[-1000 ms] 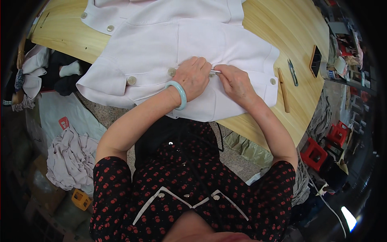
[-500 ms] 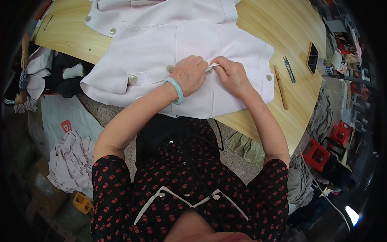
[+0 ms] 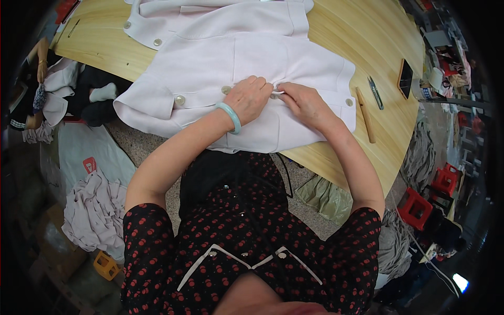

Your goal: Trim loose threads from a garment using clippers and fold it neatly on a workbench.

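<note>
A pale pinkish-white buttoned garment (image 3: 205, 58) lies across the wooden table in front of me, its near edge hanging over the table's rim. My left hand (image 3: 249, 100), with a pale green bangle on its wrist, is closed on the button strip at the garment's middle. Close beside it, my right hand (image 3: 304, 104) pinches a folded edge of the same strip. A button (image 3: 274, 95) shows between the two hands. Other buttons sit to the left, such as the one (image 3: 180, 100) near the hem, and one (image 3: 349, 102) lies at the right end.
Right of the garment lie a wooden stick (image 3: 366, 115), thread snips (image 3: 376, 93) and a phone (image 3: 405, 79) on the table (image 3: 388, 47). Crumpled pale cloth (image 3: 94, 212) is heaped at lower left. Another person's hand (image 3: 42, 68) shows at far left. Red stools (image 3: 415, 208) stand at right.
The view has shifted slightly, so the scene sits a little to the right. My right hand's fingers have flattened over the strip's folded edge; both hands remain at the same place on the garment.
</note>
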